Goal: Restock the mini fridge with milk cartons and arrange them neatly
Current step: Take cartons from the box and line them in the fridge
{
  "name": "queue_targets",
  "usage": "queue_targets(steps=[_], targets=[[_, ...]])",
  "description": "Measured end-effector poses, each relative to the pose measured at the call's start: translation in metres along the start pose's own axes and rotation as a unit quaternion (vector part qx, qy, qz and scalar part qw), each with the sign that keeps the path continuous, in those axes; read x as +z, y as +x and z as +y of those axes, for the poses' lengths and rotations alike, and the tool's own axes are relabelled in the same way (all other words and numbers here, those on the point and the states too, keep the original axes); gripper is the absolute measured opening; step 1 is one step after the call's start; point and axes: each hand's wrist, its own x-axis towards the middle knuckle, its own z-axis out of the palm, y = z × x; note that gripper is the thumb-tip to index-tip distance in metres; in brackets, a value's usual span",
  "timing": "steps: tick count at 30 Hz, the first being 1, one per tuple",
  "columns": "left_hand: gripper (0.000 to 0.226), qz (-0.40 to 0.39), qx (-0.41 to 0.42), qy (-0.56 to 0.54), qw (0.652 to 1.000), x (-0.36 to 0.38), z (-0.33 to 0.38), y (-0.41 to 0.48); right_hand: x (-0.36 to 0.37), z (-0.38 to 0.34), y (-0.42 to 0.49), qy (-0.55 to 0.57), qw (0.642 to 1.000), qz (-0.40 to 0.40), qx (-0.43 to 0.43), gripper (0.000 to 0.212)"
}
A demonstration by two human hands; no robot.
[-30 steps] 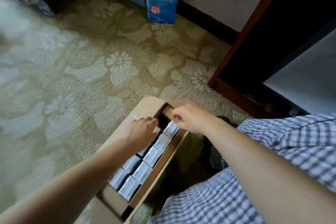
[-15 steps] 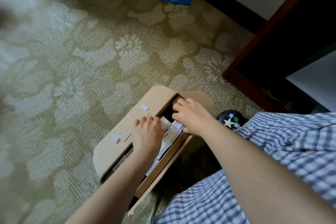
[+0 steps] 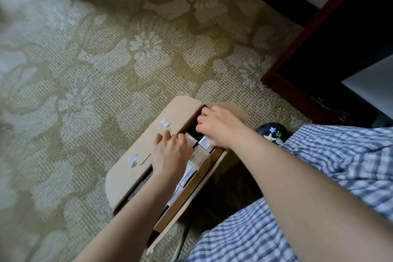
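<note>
Both hands now deeper in open brown cardboard box (image 3: 148,144): left hand (image 3: 172,151) curled over, right hand (image 3: 219,127) pinching small white milk cartons (image 3: 192,161) beneath. Grip unconfirmed. Lifting out imminent, probably; fridge restocking unstarted.
</note>
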Motion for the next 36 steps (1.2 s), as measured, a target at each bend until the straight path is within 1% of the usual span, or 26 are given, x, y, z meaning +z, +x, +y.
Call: queue_targets(steps=[5,9,12,16,18,21,23,27,32,34,36], targets=[[0.043,0.0,0.002,0.006,1.0,0.003,-0.003,0.002,0.0,0.001,-0.001,0.001,1.0,0.01,0.009,0.033],[0.039,0.04,0.041,-0.013,0.998,0.002,-0.009,0.0,-0.002,-0.006,-0.001,0.04,0.998,0.033,0.034,0.024],[0.038,0.077,0.057,-0.041,0.995,-0.002,-0.017,-0.007,-0.002,-0.013,0.003,0.091,0.993,0.033,0.064,0.026],[0.036,0.091,0.027,-0.058,0.994,-0.008,-0.026,-0.017,-0.002,-0.011,0.003,0.13,0.989,0.012,0.073,0.02],[0.038,0.083,0.016,-0.082,0.993,-0.009,-0.026,-0.02,-0.002,-0.011,-0.001,0.147,0.986,0.001,0.075,0.022],[0.037,0.079,0.007,-0.106,0.991,-0.008,-0.022,-0.021,0.003,-0.015,-0.002,0.119,0.989,-0.01,0.091,0.042],[0.036,0.077,0.004,-0.118,0.99,-0.007,-0.022,-0.021,0.005,-0.018,0.001,0.087,0.991,-0.006,0.101,0.048],[0.038,0.072,0.017,-0.126,0.989,-0.004,-0.025,-0.021,0.006,-0.021,0.003,0.055,0.992,-0.003,0.112,0.047],[0.037,0.056,0.023,-0.128,0.99,-0.009,-0.03,-0.023,0.007,-0.025,0.003,0.006,0.993,-0.051,0.105,0.046],[0.035,0.04,0.022,-0.137,0.99,-0.014,-0.033,-0.023,0.005,-0.024,0.001,0.001,0.995,-0.039,0.087,0.037],[0.034,0.043,0.038,-0.144,0.988,-0.021,-0.037,-0.024,0.002,-0.023,-0.003,0.001,0.997,-0.016,0.082,0.032]])
